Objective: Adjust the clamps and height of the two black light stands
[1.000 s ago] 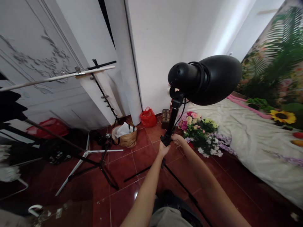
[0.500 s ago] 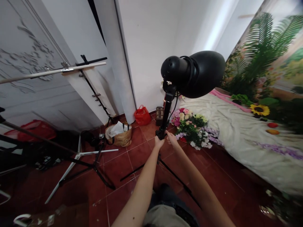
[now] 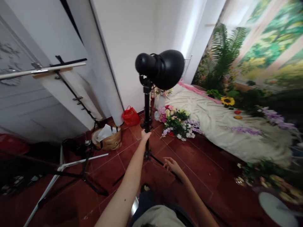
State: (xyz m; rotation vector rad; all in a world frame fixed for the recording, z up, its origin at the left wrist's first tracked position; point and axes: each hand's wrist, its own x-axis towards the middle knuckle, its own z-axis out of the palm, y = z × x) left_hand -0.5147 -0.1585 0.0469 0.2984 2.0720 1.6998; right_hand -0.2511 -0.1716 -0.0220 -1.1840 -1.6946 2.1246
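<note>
In front of me stands a black lamp head (image 3: 163,70) with a wide reflector, mounted on a black light stand (image 3: 147,108). My left hand (image 3: 145,135) is wrapped round the stand's pole, just below its clamp knob. The reflector points away to the right, and a cable is looped around its neck. Down to the right, my right hand (image 3: 172,165) hovers by one of the stand's legs (image 3: 157,160), fingers apart and loosely bent, with nothing in them. The stand's legs spread on the red tiled floor.
Left are a backdrop stand (image 3: 78,99), a white-legged tripod (image 3: 63,166) and a wicker basket (image 3: 112,140). A red bag (image 3: 131,116) sits by the wall. Artificial flowers (image 3: 176,121) lie beside a platform draped in cream cloth (image 3: 213,138). A round white disc (image 3: 276,208) is low right.
My right hand has let go near the clamp and moved down and right. My left hand stays on the pole. The view has turned right, so the lamp appears further left.
</note>
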